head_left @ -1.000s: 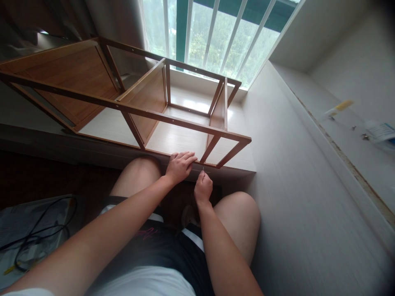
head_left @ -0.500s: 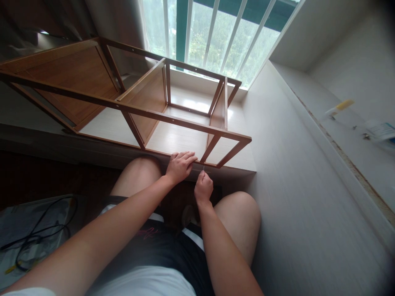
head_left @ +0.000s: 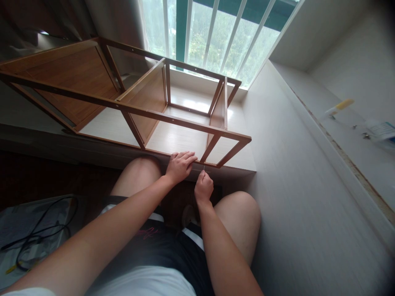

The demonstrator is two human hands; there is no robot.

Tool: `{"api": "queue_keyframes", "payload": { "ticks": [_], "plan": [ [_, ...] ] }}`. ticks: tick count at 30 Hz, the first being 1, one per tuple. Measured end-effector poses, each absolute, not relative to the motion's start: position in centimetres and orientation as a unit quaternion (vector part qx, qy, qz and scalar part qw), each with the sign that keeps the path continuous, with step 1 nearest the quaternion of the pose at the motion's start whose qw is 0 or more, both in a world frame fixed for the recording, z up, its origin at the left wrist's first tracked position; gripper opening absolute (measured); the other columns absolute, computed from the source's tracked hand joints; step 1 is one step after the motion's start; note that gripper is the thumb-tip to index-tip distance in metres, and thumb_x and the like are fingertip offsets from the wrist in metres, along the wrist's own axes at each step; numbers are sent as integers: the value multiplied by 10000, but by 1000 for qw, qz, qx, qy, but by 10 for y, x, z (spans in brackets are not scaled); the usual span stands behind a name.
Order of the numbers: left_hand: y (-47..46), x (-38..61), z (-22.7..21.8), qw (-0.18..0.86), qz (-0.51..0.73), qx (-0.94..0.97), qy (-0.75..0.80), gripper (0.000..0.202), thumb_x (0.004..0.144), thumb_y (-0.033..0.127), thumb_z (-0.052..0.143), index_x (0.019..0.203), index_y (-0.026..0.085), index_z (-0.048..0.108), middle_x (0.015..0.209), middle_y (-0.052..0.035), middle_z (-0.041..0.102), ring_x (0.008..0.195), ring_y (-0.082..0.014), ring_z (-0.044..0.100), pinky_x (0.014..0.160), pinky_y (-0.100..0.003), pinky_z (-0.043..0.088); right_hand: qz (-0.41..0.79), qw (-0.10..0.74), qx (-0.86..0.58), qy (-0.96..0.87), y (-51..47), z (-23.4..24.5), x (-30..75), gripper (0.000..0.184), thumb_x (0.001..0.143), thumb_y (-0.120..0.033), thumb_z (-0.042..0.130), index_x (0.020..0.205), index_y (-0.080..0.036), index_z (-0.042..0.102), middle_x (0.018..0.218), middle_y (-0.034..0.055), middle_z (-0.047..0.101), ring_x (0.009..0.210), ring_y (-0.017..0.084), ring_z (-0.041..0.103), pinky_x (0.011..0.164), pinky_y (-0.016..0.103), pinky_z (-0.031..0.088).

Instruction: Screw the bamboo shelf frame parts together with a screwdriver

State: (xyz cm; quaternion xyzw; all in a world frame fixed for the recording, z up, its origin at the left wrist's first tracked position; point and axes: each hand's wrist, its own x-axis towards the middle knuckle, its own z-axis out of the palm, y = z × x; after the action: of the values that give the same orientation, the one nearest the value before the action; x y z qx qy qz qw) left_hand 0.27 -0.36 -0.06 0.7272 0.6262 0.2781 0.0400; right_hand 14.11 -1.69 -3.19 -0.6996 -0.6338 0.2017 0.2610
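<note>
A brown wooden rack [head_left: 142, 107] with slim rails and panel shelves lies on its side across a pale ledge. My left hand [head_left: 180, 166] is wrapped over its near bottom rail, fingers bent across the wood and the thumb out of sight. Just right of it and slightly lower, my right hand [head_left: 203, 187] is closed in a pinch. From those fingertips a thin silvery rod [head_left: 204, 167] points up to the near rail, close to the rack's right-end crosspiece. Most of the rod is hidden inside the fist, and I cannot tell whether its tip sits in a hole.
The pale ledge [head_left: 115, 125] ends at a white side panel [head_left: 296, 172] on the right. On a surface beyond lie a yellow-and-white handled thing [head_left: 339, 107], small metal pieces and a plastic packet [head_left: 381, 130]. A black cable [head_left: 23, 246] lies at lower left. Behind is a barred window [head_left: 200, 45].
</note>
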Motion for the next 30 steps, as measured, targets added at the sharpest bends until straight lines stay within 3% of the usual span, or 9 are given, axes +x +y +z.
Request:
{"api": "queue_keyframes", "payload": {
  "ticks": [4,9,13,20,30],
  "plan": [
    [-3,3,-1,39,276,726,628,338,895,214,461,1165,329,628,1350,2,573,1274,-225,474,1010,-446,297,236,302,-685,-620,-16,-34,141,475,973,-412,262,723,-183,595,671,76,640,604,192,548,578,276,316],
    [-4,3,-1,34,278,728,626,334,899,216,455,1168,330,619,1353,20,570,1276,-210,471,1009,-439,298,413,437,-585,-543,-15,-40,135,471,971,-439,256,571,-220,372,470,-33,420,445,115,384,499,248,311],
    [-4,4,0,40,277,726,628,334,893,217,464,1163,326,628,1343,6,578,1271,-222,475,1017,-447,292,510,499,-529,-459,-15,-44,129,450,948,-453,324,560,-225,323,430,-61,361,398,89,321,434,230,269],
    [-3,4,1,43,276,727,628,334,890,221,465,1162,324,630,1349,3,574,1275,-227,473,1023,-447,293,681,510,-434,-297,-18,-36,126,383,919,-473,375,629,-233,303,418,-91,334,352,78,229,360,201,199],
    [-3,4,-1,41,283,726,626,330,900,222,454,1156,331,631,1346,15,576,1272,-219,476,1021,-447,290,792,483,-311,-207,-17,-24,137,363,942,-379,357,631,-229,247,473,-80,255,412,103,219,395,207,225]
  ]
}}
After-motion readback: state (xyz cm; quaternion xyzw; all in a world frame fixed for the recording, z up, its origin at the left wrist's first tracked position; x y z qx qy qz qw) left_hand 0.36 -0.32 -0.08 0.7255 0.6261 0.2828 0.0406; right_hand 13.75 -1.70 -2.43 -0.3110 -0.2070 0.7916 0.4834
